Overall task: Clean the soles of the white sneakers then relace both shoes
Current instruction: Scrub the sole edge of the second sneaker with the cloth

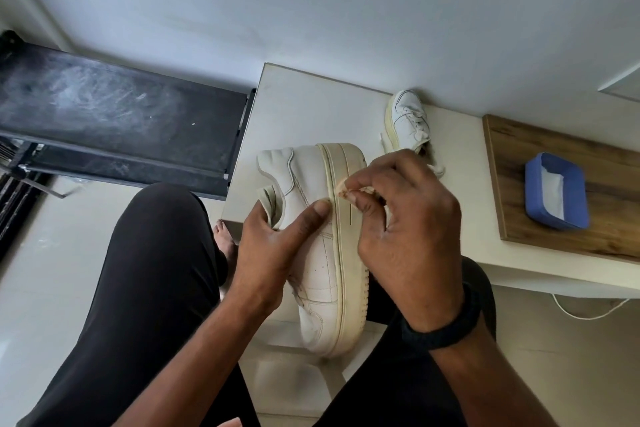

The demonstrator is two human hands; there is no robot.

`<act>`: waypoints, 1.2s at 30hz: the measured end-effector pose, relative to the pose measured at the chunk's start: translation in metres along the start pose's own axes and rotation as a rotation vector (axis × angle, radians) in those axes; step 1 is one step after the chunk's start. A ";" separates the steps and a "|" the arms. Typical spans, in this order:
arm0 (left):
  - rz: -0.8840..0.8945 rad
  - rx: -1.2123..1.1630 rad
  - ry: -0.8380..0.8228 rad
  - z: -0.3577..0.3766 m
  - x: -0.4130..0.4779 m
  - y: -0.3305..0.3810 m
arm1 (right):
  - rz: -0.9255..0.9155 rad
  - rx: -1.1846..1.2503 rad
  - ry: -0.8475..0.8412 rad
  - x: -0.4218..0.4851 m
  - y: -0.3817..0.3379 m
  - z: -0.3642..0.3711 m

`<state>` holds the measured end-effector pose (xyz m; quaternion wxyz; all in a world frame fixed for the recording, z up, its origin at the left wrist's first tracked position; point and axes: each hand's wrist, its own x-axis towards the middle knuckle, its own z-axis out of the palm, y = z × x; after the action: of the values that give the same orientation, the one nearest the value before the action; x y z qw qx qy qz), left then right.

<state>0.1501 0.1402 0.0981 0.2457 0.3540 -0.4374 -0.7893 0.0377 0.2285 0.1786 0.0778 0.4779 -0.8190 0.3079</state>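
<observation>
A white sneaker (320, 263) lies on its side over my lap, its yellowed sole edge (348, 253) turned up and to the right. My left hand (273, 246) grips its upper, thumb lying against the seam above the sole. My right hand (405, 232) pinches a small pale wipe (341, 188) and holds it against the sole edge near the heel. The second white sneaker (408, 121) stands on the white table (304, 107) by the wall, laces loose.
A blue tray (576, 191) holding white tissue sits on a wooden board (512, 163) at the right. A dark treadmill (114, 114) stands to the left. A white cord (581, 312) lies on the floor under the table edge. My legs are in dark trousers.
</observation>
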 end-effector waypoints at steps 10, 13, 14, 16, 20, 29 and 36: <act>0.019 0.026 -0.066 0.001 0.002 0.004 | -0.024 0.023 -0.047 0.000 0.005 -0.004; 0.024 0.061 -0.048 -0.001 0.002 0.004 | 0.013 0.001 0.003 0.005 0.010 -0.003; 0.025 0.077 -0.043 -0.002 0.002 0.004 | 0.029 0.001 0.022 0.007 0.012 -0.003; 0.024 0.100 -0.042 -0.003 0.002 0.003 | 0.047 0.009 0.042 0.010 0.015 -0.005; 0.048 0.120 -0.061 -0.002 0.003 0.005 | 0.004 -0.005 0.004 0.003 0.008 -0.005; 0.084 0.136 -0.042 0.002 -0.001 0.011 | -0.056 0.025 -0.005 0.002 0.004 -0.008; 0.088 0.176 -0.017 -0.004 0.001 0.010 | 0.045 0.017 0.080 0.013 0.011 -0.009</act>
<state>0.1534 0.1326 0.1051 0.2444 0.3480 -0.5224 -0.7391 0.0197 0.2283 0.1865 0.0996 0.4471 -0.8231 0.3357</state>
